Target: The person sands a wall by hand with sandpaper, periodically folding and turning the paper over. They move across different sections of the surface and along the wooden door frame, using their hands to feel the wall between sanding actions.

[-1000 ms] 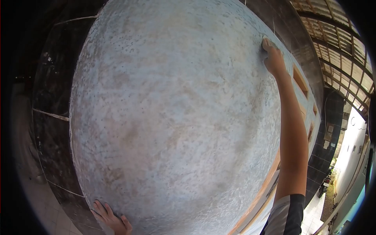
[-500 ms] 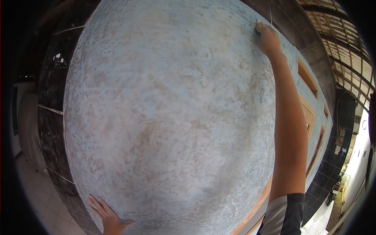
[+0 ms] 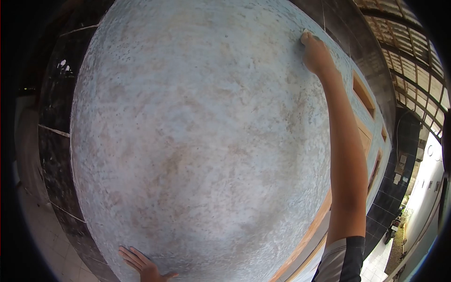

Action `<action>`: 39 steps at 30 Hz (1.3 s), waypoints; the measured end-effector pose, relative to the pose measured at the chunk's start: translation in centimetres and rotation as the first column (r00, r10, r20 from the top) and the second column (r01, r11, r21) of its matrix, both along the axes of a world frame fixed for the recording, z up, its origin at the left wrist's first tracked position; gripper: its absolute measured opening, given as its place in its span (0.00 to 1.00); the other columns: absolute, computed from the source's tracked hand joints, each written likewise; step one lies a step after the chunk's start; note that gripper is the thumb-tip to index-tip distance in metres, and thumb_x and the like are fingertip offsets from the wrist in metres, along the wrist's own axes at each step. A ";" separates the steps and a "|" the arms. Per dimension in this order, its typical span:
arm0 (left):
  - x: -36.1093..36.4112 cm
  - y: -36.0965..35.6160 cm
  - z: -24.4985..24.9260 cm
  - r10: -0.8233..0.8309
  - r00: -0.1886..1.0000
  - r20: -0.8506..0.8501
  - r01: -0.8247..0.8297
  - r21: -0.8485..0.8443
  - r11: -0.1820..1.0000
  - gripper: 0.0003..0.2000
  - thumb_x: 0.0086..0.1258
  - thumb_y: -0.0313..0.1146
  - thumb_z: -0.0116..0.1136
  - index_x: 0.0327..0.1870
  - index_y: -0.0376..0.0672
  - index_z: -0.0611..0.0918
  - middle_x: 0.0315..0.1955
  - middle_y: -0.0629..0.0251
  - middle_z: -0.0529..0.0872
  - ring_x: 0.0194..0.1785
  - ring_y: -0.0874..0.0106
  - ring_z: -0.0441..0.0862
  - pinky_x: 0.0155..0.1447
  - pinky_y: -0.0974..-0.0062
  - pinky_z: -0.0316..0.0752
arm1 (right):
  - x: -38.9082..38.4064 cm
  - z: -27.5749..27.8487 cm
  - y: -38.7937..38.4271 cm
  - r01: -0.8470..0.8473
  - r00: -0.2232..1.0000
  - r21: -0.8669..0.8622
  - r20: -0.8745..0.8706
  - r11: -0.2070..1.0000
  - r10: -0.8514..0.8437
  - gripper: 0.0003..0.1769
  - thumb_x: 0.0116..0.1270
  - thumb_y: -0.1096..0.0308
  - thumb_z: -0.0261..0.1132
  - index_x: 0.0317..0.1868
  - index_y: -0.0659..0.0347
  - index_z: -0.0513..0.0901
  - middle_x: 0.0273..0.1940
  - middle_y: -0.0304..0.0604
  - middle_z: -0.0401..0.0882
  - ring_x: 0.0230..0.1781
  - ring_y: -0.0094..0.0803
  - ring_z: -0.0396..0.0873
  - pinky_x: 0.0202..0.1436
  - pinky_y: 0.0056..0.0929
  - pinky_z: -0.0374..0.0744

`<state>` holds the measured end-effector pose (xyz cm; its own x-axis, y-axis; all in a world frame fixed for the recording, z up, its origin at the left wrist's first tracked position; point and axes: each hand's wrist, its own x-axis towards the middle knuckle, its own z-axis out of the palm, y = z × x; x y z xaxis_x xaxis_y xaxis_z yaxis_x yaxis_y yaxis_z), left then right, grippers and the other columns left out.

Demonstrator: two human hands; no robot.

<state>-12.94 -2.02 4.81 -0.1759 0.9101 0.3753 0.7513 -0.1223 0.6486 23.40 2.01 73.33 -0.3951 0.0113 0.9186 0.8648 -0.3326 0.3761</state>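
Note:
A large wall (image 3: 202, 136) with a mottled pale blue-grey surface fills most of the view. High on its right side, my right hand (image 3: 317, 54) is closed round a small light-coloured object (image 3: 305, 35) and holds it against the wall; most of that object is hidden by the fingers. My left hand (image 3: 143, 265) lies on the wall at the lower left, fingers spread, with nothing in it.
Dark tiles (image 3: 56, 164) border the wall at the left and upper right. Wooden frames (image 3: 364, 96) are set in the wall at the right. Beyond them are a slatted roof (image 3: 411, 51) and a white wall (image 3: 425, 174).
My right hand has moved slightly down and left along the wall with the small object. My left hand appears a little lower and further right. The view has shifted slightly.

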 end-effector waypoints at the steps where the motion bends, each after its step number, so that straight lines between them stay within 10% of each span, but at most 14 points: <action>1: 0.5 0.6 -0.5 -0.006 1.000 0.006 0.006 0.005 1.000 0.91 0.31 0.79 0.75 0.76 0.22 0.22 0.74 0.18 0.13 0.78 0.26 0.10 0.73 0.20 0.20 | 0.7 0.5 0.8 -0.008 0.994 0.105 0.105 0.994 -0.003 0.23 0.68 0.78 0.56 0.64 0.64 0.78 0.61 0.58 0.83 0.62 0.58 0.82 0.66 0.51 0.79; 9: 0.9 0.6 1.6 0.062 0.955 -0.290 -0.121 -0.187 0.975 0.80 0.43 0.77 0.69 0.76 0.19 0.30 0.72 0.14 0.21 0.78 0.23 0.18 0.74 0.21 0.26 | -2.9 -0.3 -2.2 -0.027 0.987 -0.098 -0.158 0.995 0.011 0.17 0.68 0.78 0.56 0.55 0.68 0.82 0.59 0.59 0.84 0.63 0.58 0.82 0.67 0.51 0.79; 15: 2.1 -0.3 2.5 0.163 0.506 -0.847 -0.423 -0.079 0.903 0.68 0.60 0.85 0.45 0.78 0.17 0.57 0.73 0.08 0.49 0.79 0.16 0.45 0.75 0.20 0.47 | -1.8 2.6 -1.6 -0.012 0.985 -0.098 -0.174 0.995 -0.006 0.18 0.67 0.79 0.57 0.57 0.69 0.81 0.61 0.62 0.82 0.64 0.59 0.81 0.67 0.52 0.80; 18: 1.4 0.4 0.3 0.366 0.628 -0.687 -0.281 0.238 0.930 0.77 0.45 0.88 0.55 0.71 0.06 0.59 0.65 -0.03 0.52 0.72 0.09 0.52 0.69 0.21 0.59 | -3.3 1.6 -1.9 0.056 0.979 -0.164 -0.185 0.985 -0.086 0.20 0.68 0.78 0.56 0.59 0.70 0.80 0.62 0.64 0.82 0.65 0.60 0.81 0.67 0.52 0.80; 27: 1.5 -0.3 2.0 0.257 0.480 -0.839 -0.337 0.095 0.937 0.74 0.51 0.84 0.56 0.75 0.11 0.55 0.69 0.01 0.52 0.70 0.07 0.54 0.67 0.19 0.60 | -0.5 3.7 -3.5 0.097 0.968 -0.294 -0.193 0.951 -0.159 0.27 0.68 0.77 0.58 0.68 0.66 0.77 0.63 0.67 0.81 0.65 0.60 0.80 0.67 0.49 0.78; 31: 1.3 0.2 0.9 0.285 0.665 -0.690 -0.266 0.137 0.954 0.71 0.51 0.83 0.57 0.74 0.12 0.59 0.69 0.04 0.56 0.71 0.09 0.56 0.67 0.21 0.62 | 3.3 3.1 -1.2 0.012 0.994 -0.015 0.112 1.000 -0.010 0.27 0.68 0.78 0.57 0.68 0.66 0.77 0.62 0.66 0.82 0.65 0.60 0.80 0.68 0.49 0.77; 33: 1.4 -0.2 1.3 0.304 0.555 -0.774 -0.304 0.152 0.941 0.72 0.51 0.83 0.58 0.74 0.11 0.58 0.69 0.04 0.55 0.71 0.09 0.54 0.67 0.20 0.61 | 2.5 3.7 -2.7 -0.020 0.965 -0.235 -0.259 0.972 -0.043 0.29 0.69 0.79 0.54 0.72 0.65 0.73 0.65 0.64 0.80 0.67 0.60 0.79 0.70 0.49 0.77; 37: 1.1 0.3 0.8 0.323 0.504 -0.801 -0.332 0.165 0.929 0.72 0.50 0.84 0.58 0.74 0.11 0.58 0.68 0.03 0.56 0.71 0.09 0.54 0.67 0.19 0.61 | 3.1 2.8 -1.6 0.045 0.953 -0.197 -0.284 0.979 -0.101 0.29 0.69 0.79 0.53 0.72 0.64 0.73 0.66 0.63 0.80 0.67 0.60 0.79 0.70 0.49 0.77; 39: 1.1 0.5 0.2 0.304 0.667 -0.680 -0.272 0.157 0.949 0.73 0.50 0.82 0.60 0.75 0.11 0.56 0.69 0.02 0.52 0.72 0.08 0.52 0.67 0.18 0.59 | 5.7 2.4 -0.7 -0.011 0.989 0.026 0.149 1.000 0.007 0.28 0.69 0.78 0.54 0.70 0.64 0.75 0.64 0.66 0.81 0.66 0.60 0.79 0.68 0.49 0.78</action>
<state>-11.79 -1.51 5.02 -0.1045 0.8408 0.5312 0.9842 0.1641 -0.0662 29.14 1.34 75.69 -0.5272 -0.0167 0.8496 0.8029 -0.3371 0.4917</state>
